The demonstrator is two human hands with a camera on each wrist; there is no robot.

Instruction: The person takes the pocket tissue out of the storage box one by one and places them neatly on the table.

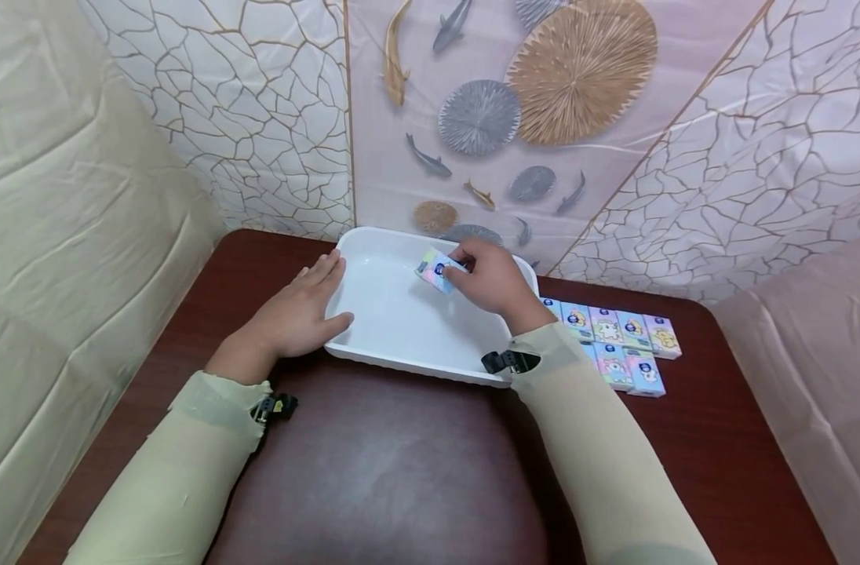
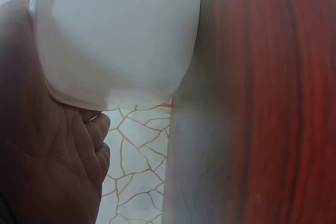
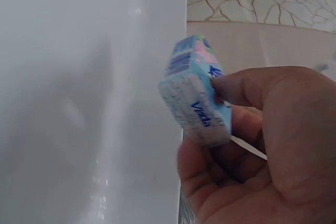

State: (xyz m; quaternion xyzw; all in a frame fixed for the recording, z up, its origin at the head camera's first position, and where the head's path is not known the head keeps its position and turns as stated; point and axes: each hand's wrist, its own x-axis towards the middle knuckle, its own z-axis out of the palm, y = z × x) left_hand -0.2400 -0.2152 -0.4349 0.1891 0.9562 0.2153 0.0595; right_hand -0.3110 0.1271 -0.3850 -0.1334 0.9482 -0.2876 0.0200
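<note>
A white plastic tray (image 1: 373,349) sits on the dark brown table. My right hand (image 1: 490,275) hovers over its far side and pinches a small tissue pack (image 1: 437,270) between thumb and fingers. In the right wrist view the tissue pack (image 3: 197,93) shows blue and pink print, held in the right hand (image 3: 257,145) above the tray's white floor (image 3: 79,103). My left hand (image 1: 299,310) lies flat on the table with straight fingers against the tray's left rim. The left wrist view shows the left hand's palm (image 2: 47,166) under the tray's rounded corner (image 2: 115,35).
Several more tissue packs (image 1: 617,337) lie in rows on the table right of the tray. The table (image 1: 402,471) is backed by patterned walls, with draped cloth on both sides. Bare tabletop lies in front of the tray.
</note>
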